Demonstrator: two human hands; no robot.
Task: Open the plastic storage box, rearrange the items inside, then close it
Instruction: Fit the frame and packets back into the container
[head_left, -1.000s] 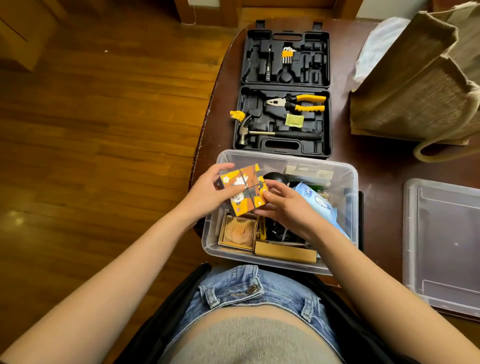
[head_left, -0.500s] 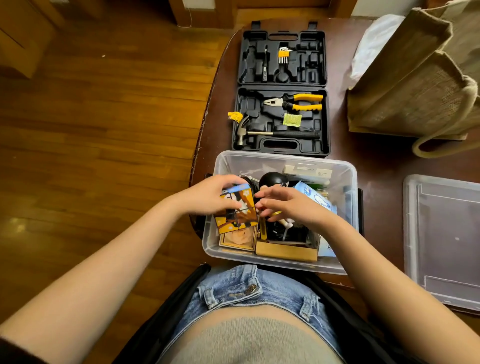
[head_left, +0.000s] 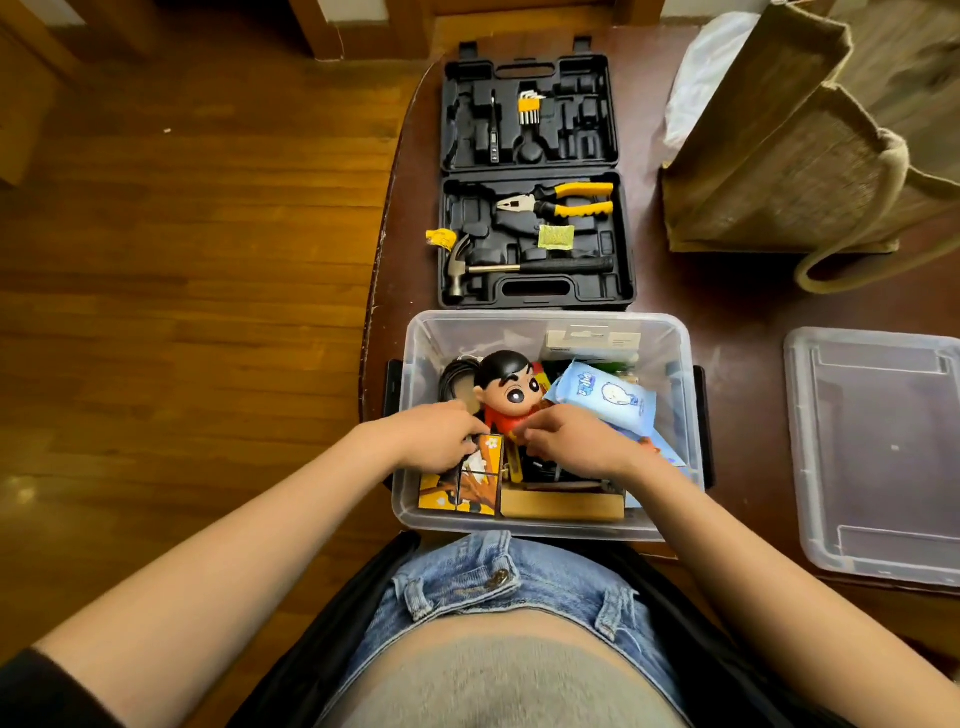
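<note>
Dark tabletop (head_left: 727, 312); lid (head_left: 878, 457) off, storage box (head_left: 680, 353) open. Left hand (head_left: 436, 436) grips picture cube (head_left: 475, 480), seating it; right hand (head_left: 571, 441) curled, hold unclear.

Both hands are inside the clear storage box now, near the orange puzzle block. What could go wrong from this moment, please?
1. The storage box sits at the table's near-left edge; a push from the left hand or right hand might slide it off.
2. The figurine stands tall among the items; the lid, lying to the right, may not close over it.
3. The orange puzzle block is wedged in the near-left corner and could tip.
</note>
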